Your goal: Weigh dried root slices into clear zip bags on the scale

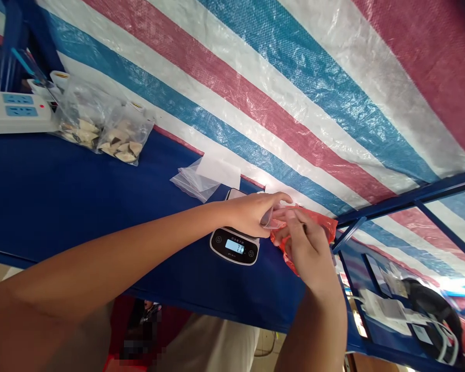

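Gripping a small clear plastic bag point(268, 220) just beside the black-and-white digital scale point(234, 247), left hand point(251, 213) apparently steadies it for right hand point(310, 250), at the crumpled red plastic bag point(327, 222); right's grasp: cannot tell.

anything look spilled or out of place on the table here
Nothing looks spilled or damaged in what shows. Only the flat clear bags look a bit untidy, lying unevenly beside the digital scale. The left hand hides much of the scale's top.
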